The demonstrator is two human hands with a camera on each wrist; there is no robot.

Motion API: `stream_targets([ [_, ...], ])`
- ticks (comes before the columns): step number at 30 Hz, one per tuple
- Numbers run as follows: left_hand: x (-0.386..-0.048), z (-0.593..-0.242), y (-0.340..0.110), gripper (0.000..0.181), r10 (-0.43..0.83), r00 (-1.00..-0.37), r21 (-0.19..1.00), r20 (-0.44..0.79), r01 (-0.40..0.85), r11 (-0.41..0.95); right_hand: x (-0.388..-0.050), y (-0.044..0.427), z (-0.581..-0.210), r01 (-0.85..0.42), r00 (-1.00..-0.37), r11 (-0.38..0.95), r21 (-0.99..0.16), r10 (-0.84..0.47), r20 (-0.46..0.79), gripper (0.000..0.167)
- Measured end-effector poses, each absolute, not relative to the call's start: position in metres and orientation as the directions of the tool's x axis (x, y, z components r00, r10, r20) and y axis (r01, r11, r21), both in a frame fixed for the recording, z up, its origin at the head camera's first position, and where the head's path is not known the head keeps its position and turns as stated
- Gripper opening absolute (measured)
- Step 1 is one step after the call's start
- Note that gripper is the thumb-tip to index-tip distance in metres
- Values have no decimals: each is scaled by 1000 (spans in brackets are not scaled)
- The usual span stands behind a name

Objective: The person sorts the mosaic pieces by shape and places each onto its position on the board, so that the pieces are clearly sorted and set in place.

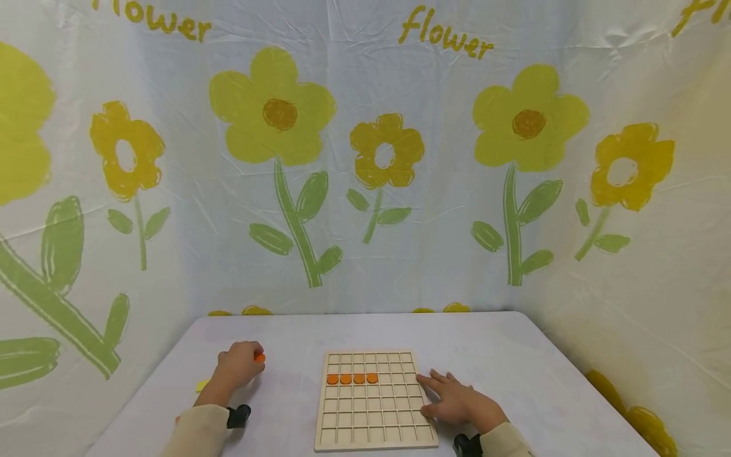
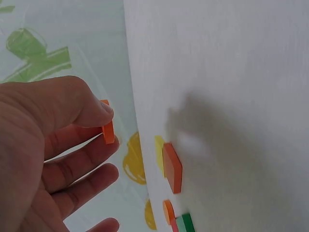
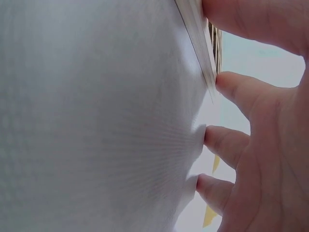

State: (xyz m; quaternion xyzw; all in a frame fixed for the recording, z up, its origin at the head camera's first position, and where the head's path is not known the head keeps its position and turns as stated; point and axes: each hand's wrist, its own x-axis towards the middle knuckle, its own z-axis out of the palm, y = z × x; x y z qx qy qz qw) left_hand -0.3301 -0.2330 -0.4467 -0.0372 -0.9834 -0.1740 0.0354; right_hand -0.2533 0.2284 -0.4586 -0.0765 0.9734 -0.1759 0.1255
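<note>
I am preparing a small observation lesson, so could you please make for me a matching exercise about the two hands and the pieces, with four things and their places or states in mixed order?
Things:
1. The person's left hand
2. Four flat round orange discs
3. The thin yellow piece
4. The person's right hand

Places or states:
A. Lying on the white table, left of the pale wooden grid board
B. Touching the board's right side
C. Pinching a small flat orange piece
D. In one row on the board

Right pairs: 1-C, 2-D, 3-A, 4-B
</note>
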Motion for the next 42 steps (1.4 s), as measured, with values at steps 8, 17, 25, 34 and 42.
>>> stream_targets([
  [8,-321,-443,-216,28,85,-992,358,90,112,927,-255,228,-460,-95,-955,928,-362,-187,-229,71],
  [17,-318,-443,-197,25,108,-992,391,66,125,912,-254,227,-460,-79,-951,929,-363,-180,-253,70],
  [25,-319,-446,-176,24,105,-990,372,91,131,919,-251,227,-456,-84,-954,926,-368,-182,-240,70],
  [34,-316,-446,-156,24,119,-991,375,68,135,917,-253,226,-458,-65,-953,928,-366,-167,-252,70],
  [42,-315,-447,-138,22,157,-983,356,96,182,917,-252,226,-455,-79,-956,925,-372,-176,-236,69],
])
